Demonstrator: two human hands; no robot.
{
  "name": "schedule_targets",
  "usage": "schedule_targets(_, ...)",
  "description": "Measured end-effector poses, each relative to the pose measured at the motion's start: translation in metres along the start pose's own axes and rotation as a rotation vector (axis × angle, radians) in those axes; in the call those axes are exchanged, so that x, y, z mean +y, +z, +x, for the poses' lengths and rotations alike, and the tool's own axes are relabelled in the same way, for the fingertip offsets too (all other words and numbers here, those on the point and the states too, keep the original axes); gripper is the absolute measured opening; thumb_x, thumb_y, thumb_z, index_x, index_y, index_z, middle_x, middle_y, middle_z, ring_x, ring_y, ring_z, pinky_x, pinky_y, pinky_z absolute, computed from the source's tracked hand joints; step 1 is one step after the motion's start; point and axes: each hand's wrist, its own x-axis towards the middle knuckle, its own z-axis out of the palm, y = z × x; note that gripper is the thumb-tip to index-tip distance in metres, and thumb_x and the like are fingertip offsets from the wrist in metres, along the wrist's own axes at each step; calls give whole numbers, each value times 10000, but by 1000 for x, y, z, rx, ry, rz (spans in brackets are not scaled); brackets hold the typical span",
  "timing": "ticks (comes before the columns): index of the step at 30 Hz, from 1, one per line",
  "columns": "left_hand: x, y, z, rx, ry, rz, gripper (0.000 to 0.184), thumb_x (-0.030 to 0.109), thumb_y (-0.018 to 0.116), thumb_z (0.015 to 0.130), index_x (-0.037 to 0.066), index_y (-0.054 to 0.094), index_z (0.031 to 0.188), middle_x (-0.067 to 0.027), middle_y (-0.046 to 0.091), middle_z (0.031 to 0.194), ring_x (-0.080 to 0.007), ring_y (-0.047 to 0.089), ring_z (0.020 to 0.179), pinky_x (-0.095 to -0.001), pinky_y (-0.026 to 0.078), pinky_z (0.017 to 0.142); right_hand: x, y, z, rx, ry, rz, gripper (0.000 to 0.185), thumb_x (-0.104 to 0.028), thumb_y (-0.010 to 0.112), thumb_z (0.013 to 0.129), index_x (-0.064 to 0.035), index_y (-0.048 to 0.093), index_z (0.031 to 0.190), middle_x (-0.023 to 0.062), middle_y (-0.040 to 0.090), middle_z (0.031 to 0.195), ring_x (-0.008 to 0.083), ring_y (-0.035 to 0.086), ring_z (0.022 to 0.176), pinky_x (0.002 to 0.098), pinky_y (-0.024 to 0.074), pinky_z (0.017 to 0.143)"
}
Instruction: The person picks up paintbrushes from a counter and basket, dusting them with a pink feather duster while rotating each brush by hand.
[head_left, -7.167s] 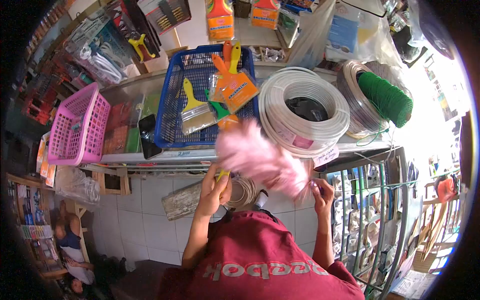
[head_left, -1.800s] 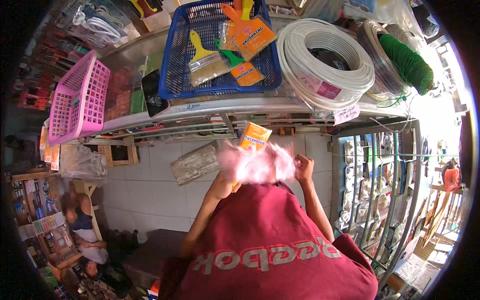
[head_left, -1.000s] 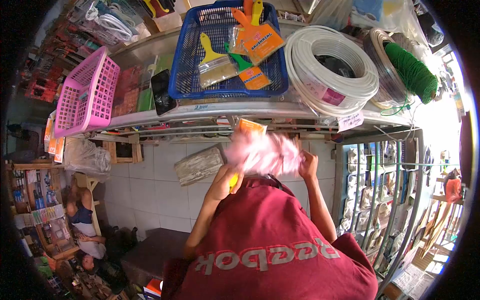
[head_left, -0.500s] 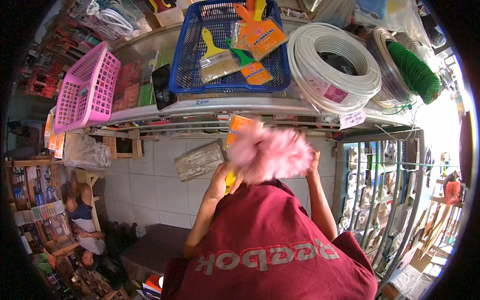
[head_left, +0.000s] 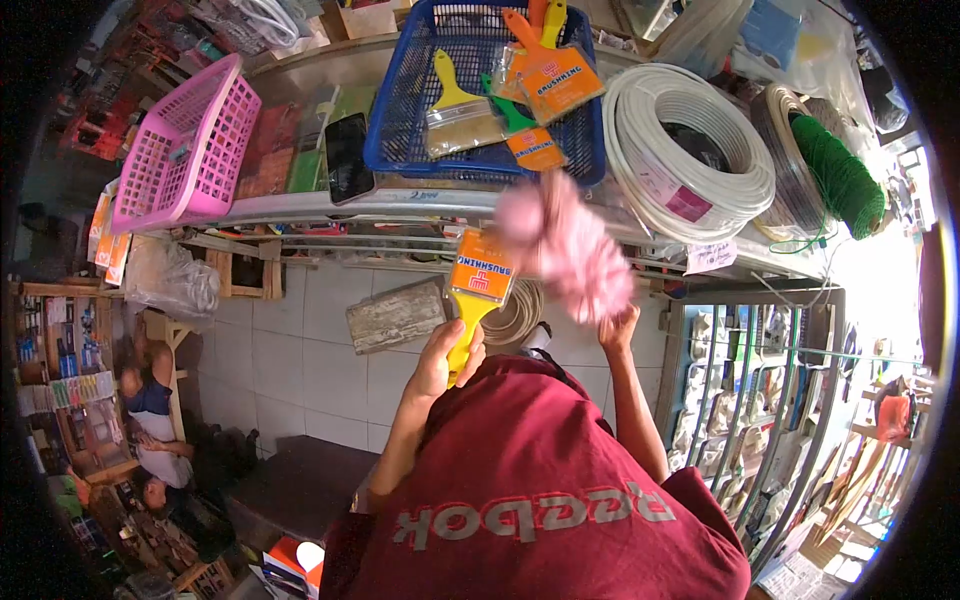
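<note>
My left hand (head_left: pixel 440 358) is closed around the yellow handle of a paintbrush (head_left: pixel 472 300), bristle end up in its orange packaging. In my right hand (head_left: pixel 619 328) is the lower end of a fluffy pink duster (head_left: pixel 580 250), smeared by motion. The duster tilts up and left, its tip close to the counter's front edge, to the right of the paintbrush and apart from it. Beyond, on the glass counter (head_left: pixel 410 200), a blue basket (head_left: pixel 385 135) holds several packaged paintbrushes with yellow, green and orange handles.
A pink basket (head_left: pixel 205 185) and a black phone (head_left: pixel 348 155) lie left of the blue basket. Rolls of white cable (head_left: pixel 740 190) and green cord (head_left: pixel 840 165) sit to the right. Below are a wooden board (head_left: pixel 397 316) and a glass display case (head_left: pixel 745 380). Another person (head_left: pixel 160 420) is at far left.
The duster has swung up and away from the paintbrush toward the counter, uncovering the brush's orange label. My left hand keeps its hold. The view has shifted slightly.
</note>
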Motion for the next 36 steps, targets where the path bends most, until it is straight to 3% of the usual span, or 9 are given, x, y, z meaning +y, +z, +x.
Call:
schedule_targets(7, 3, 2, -2, 8, 26, 27, 431, 476, 312, 943, 103, 450, 775, -8, 406, 416, -93, 336, 316, -230, 252, 367, -15, -2, 16, -32, 91, -106, 152, -130, 627, 642, -11, 626, 736, 155, 531, 560, 166, 528, 466, 330, 413, 480)
schedule_targets(9, 5, 3, -5, 77, 36, 45, 426, 471, 315, 943, 102, 454, 782, -10, 408, 422, -94, 343, 321, -228, 252, 363, 2, 12, 10, 7, 81, 206, 151, -135, 640, 642, -19, 631, 737, 156, 549, 572, 206, 554, 480, 338, 424, 488)
schedule_targets(12, -2, 2, -6, 109, 90, 9, 408, 442, 360, 938, 73, 480, 812, -15, 429, 493, -94, 363, 337, -219, 260, 356, -49, -7, 23, -206, -141, -175, 144, -126, 646, 646, -21, 631, 744, 182, 579, 612, 383, 577, 586, 386, 454, 516)
schedule_targets(17, 5, 3, -2, 103, 119, 80, 408, 448, 332, 944, 88, 471, 814, -9, 402, 455, -90, 349, 338, -225, 246, 362, -35, 21, 22, 167, -67, 268, 147, -147, 647, 664, -29, 633, 750, 175, 562, 584, 313, 580, 509, 372, 454, 505)
schedule_targets(20, 7, 14, -9, 333, 44, 61, 428, 464, 321, 944, 88, 473, 808, -7, 399, 445, -93, 352, 341, -234, 253, 378, -55, 2, 27, -97, -187, -61, 143, -152, 636, 674, -41, 643, 764, 164, 574, 586, 321, 582, 513, 378, 461, 512)
schedule_targets(21, 5, 5, -6, 49, 133, 33, 458, 488, 305, 942, 86, 476, 804, -18, 429, 470, -97, 355, 343, -236, 255, 380, -51, 4, 31, -112, -216, -259, 127, -152, 617, 684, -53, 642, 759, 149, 589, 598, 318, 585, 522, 385, 466, 521)
schedule_targets(24, 2, -3, -4, 12, 98, 40, 480, 506, 291, 939, 85, 478, 804, -33, 465, 514, -103, 347, 335, -238, 255, 382, -49, 15, 31, 109, -78, 21, 84, -101, 577, 678, -27, 598, 711, 166, 572, 592, 352, 568, 528, 390, 449, 509)
schedule_targets(33, 15, 3, -8, 188, 130, 247, 436, 429, 349, 962, 28, 503, 885, -18, 455, 590, -77, 392, 402, -208, 310, 395, -52, 7, 36, -13, 30, -117, 141, -92, 605, 652, -20, 644, 767, 175, 576, 622, 297, 533, 500, 369, 440, 529)
schedule_targets(36, 23, 6, -10, 215, 135, 338, 444, 433, 348, 963, 26, 500, 872, -13, 445, 576, -72, 389, 397, -207, 307, 391, -62, 6, 39, -39, -269, 82, 117, -78, 583, 658, -25, 638, 747, 188, 571, 626, 331, 545, 513, 375, 433, 515)
